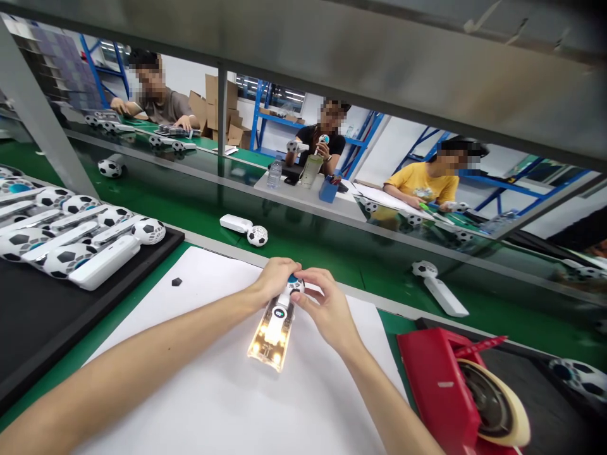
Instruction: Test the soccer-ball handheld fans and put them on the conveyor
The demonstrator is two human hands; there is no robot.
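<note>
Over the white sheet, a small handheld fan [296, 286] with a black-and-white soccer-ball head is held between my two hands. My left hand [277, 277] grips the ball head from the left, fingers closed near a blue round patch on top. From the right, my right hand [327, 302] pinches the same head with thumb and fingers. Below the head, a round display reads about 100, and the clear lower part [270, 344] glows with warm lights. My fingers hide part of the ball.
Many similar fans [104, 262] lie on a black tray at left. A black pentagon piece [177, 282] rests on the white paper [203, 272]. Single fans [257, 236] [441, 291] lie on the green belt ahead. At right stands a red tape dispenser [441, 385]. Three people sit across.
</note>
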